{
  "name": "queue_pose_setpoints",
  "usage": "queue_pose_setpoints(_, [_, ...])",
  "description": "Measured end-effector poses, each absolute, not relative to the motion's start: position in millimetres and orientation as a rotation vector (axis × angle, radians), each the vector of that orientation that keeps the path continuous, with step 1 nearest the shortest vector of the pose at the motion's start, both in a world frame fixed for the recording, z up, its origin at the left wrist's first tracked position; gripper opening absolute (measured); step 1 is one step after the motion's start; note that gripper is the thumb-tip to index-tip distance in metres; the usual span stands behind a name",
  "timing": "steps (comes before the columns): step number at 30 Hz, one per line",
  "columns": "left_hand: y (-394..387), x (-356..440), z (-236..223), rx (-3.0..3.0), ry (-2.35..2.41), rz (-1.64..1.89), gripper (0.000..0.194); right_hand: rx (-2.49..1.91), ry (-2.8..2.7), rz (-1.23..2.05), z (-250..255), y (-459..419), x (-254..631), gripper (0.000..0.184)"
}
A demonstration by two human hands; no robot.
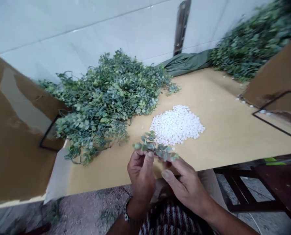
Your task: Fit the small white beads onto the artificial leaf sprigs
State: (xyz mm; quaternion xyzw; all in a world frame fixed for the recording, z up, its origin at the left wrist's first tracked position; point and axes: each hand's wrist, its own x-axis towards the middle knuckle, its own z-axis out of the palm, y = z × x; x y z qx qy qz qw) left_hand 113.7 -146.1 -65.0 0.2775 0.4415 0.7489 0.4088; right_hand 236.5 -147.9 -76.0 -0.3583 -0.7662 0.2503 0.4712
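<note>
My left hand [143,174] pinches a small leafy sprig [159,152] between thumb and fingers. My right hand [186,184] is up at the other end of the sprig. Its thumb sticks out away from the leaves, and its fingertips are partly hidden, so I can't tell if they grip anything. The sprig is above the near part of the tan table top [223,130], just in front of a heap of little white bits [177,125].

I think I'm in the middle of working on this one sprig. It is in my fingers and not put down, so I guess it isn't finished. I can't see if a white bit is on it.

There looks to be lots left. The white heap is big. A great bushy pile of green sprigs [113,94] sits to the left, and another green pile [255,45] is far off to the right. I can't tell which pile is done and which is waiting, or if both are the same.
</note>
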Motion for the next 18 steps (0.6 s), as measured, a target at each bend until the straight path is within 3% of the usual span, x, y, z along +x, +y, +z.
queue_pose_setpoints(6, [-152, 125, -81, 1.247, 1.142, 1.706, 0.013, -0.95, -1.659, 0.719, -76, -139, 235, 0.028])
queue_pose_setpoints(12, [-149, 124, -79, 1.728, 0.986, 1.639, 0.021, -0.941, -1.309, 1.07, -88, -140, 245, 0.027])
queue_pose_setpoints(18, [-157, 129, -81, 1.546, 0.926, 1.472, 0.017, -0.885, -1.27, 1.001, -84, -138, 255, 0.015])
